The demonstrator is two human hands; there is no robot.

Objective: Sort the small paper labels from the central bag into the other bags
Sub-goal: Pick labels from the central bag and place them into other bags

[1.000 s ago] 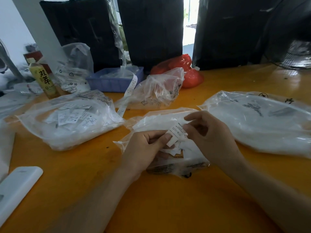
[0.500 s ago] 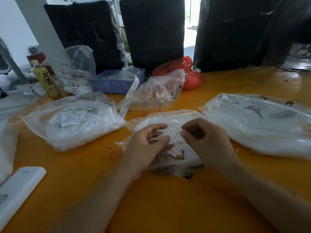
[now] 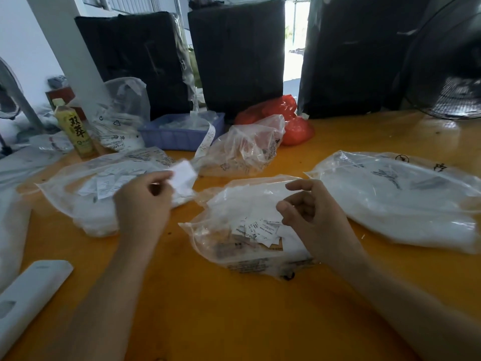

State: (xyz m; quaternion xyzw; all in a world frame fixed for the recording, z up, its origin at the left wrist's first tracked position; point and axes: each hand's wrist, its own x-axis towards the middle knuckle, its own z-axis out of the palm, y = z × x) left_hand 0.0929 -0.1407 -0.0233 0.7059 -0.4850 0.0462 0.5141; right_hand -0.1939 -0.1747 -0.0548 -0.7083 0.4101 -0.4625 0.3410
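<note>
Head view showed my left hand [image 3: 141, 204] out over the left bag [image 3: 78, 194], pinching a small white paper label [image 3: 183, 173] between thumb and fingertips; the label was blurred, so I could not read it. It sat just above that bag's right end, near the bag's opening. My right hand [image 3: 312, 217] hovered over the central bag [image 3: 234, 246], fingers loosely curled and holding nothing, right above the pile of printed labels [image 3: 257, 229] lying in the bag's mouth. The central bag lay on the orange tabletop [image 3: 234, 321], between the left bag, which already held a scatter of labels, and the right bag [image 3: 395, 201], which looked full of white material. Farther back sat a crumpled clear bag [image 3: 244, 149], a red bag [image 3: 291, 121], a blue tray [image 3: 179, 131] and a bottle of tea [image 3: 75, 128] at the far left. A white remote [image 3: 28, 295] lay at the near left edge.
</note>
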